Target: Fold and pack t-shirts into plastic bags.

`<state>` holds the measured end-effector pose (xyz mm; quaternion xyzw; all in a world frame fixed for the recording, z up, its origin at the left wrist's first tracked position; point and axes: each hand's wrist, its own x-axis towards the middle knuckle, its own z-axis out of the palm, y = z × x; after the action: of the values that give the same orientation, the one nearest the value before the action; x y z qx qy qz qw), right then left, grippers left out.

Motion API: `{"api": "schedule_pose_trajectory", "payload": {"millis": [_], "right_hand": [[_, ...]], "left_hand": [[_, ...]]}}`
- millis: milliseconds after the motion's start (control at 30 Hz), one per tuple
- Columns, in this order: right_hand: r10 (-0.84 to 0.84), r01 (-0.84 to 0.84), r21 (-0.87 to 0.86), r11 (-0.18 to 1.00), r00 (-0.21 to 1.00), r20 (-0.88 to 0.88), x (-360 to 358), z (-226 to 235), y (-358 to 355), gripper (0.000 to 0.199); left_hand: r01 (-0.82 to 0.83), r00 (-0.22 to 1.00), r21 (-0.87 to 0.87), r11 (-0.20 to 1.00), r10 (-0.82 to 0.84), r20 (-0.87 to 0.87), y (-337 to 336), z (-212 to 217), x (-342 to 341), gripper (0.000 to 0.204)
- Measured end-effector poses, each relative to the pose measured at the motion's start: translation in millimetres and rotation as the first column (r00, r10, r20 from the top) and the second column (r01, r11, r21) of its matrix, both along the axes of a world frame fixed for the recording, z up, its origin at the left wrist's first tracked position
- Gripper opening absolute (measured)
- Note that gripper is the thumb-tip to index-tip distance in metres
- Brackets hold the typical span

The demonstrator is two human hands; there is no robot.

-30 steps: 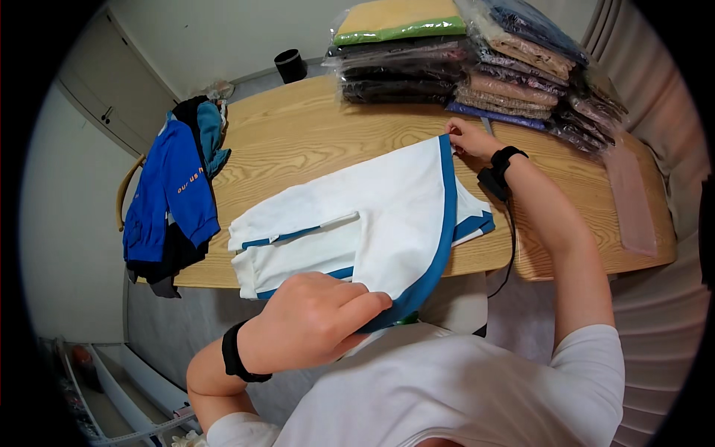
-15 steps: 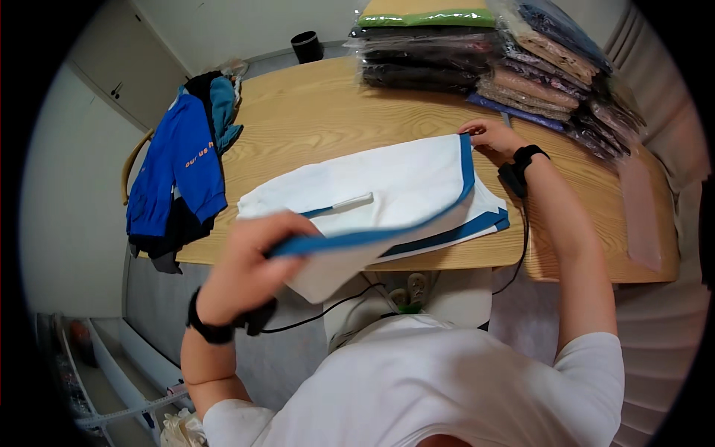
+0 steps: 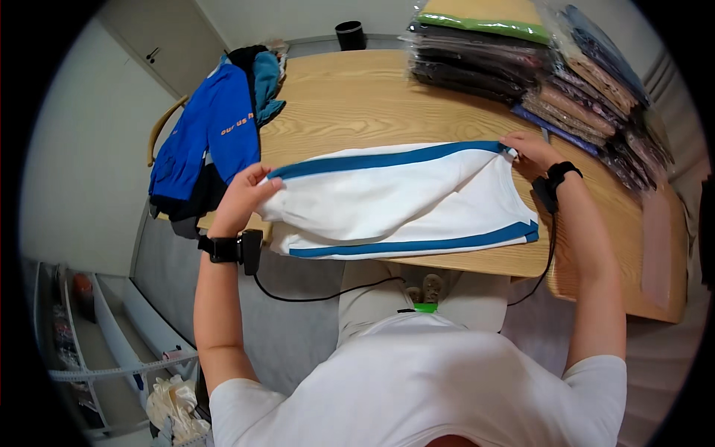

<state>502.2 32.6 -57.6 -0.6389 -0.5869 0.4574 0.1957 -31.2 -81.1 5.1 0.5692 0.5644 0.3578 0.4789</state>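
Observation:
A white garment (image 3: 357, 197) with blue trim bands lies folded along the near edge of the wooden table. One blue band (image 3: 395, 160) runs along its far side, another along its near side. My left hand (image 3: 244, 195) pinches the far blue band's left end between thumb and fingers. At the band's right end, my right hand (image 3: 530, 149) grips the far corner of the cloth. Between the hands the fabric lies mostly flat, with soft creases toward the right. Each wrist wears a black strap with a small dark box and a cable.
The wooden table (image 3: 335, 97) carries bagged folded clothes (image 3: 477, 59) stacked at the far right. Blue, teal and black garments (image 3: 223, 112) hang over a chair at the left. A black bin (image 3: 350, 35) stands behind the table. White shelving (image 3: 112, 328) is at lower left.
My left hand has carried the near blue-edged flap away from me to the far side, laying it over and covering the small white strip. My right hand still holds its corner.

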Motion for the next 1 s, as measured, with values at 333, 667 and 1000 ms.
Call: {"api": "schedule_pose_trajectory", "payload": {"millis": [333, 667, 1000], "right_hand": [[0.091, -0.093, 0.118, 0.989, 0.996, 0.018, 7.3, -19.4, 10.1, 0.016], [0.072, -0.064, 0.101, 0.993, 0.994, -0.077, 7.0, -21.0, 9.5, 0.014], [0.087, -0.115, 0.138, 0.984, 0.977, 0.194, 4.3, -11.4, -1.8, 0.028]], "left_hand": [[-0.133, 0.984, -0.064, 0.989, 0.125, -0.125, 32.6, -47.9, -27.0, 0.037], [-0.199, 0.932, 0.092, 0.976, 0.218, -0.290, 41.4, -71.1, -36.9, 0.039], [-0.156, 0.865, -0.021, 0.988, 0.127, -0.485, 13.8, -55.4, -19.9, 0.059]]}}
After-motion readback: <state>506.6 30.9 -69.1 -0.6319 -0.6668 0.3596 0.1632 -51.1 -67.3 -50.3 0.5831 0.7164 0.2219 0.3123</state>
